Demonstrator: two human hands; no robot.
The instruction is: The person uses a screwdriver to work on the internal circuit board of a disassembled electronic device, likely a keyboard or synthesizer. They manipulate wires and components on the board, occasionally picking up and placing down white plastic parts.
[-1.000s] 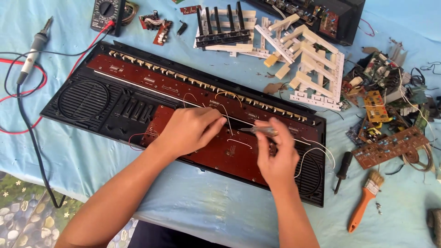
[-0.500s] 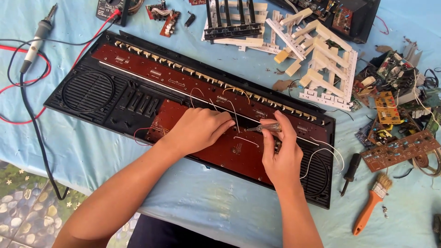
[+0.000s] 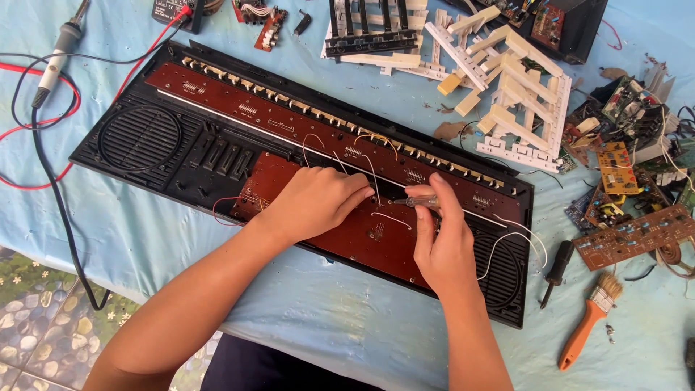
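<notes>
Opened electronic keyboard on the table, viewed from above. My left hand (image 3: 315,203) lies flat, palm down, on the reddish-brown circuit board (image 3: 362,232), its fingers together and pressing the board; I judge this steadies the board while the tool works. My right hand (image 3: 441,246) has its fingers clamped on a small screwdriver (image 3: 414,202), pinched between thumb and forefinger near the handle end. The screwdriver lies almost level, its long axis running left to right, tip pointing left toward my left fingertips and ending just beside them over the board; the low angle suggests I am probing or prying at a point on the board rather than driving a screw from above. The black keyboard case (image 3: 145,137) sits diagonally, far-left to near-right, with thin white wires (image 3: 507,239) looping across it. Well apart from my hands: a soldering iron (image 3: 61,43) at far left, loose white key strips (image 3: 507,80) at far right, scrap circuit boards (image 3: 637,235) at right, and an orange-handled brush (image 3: 590,318) and a black screwdriver (image 3: 557,264) at near right.
</notes>
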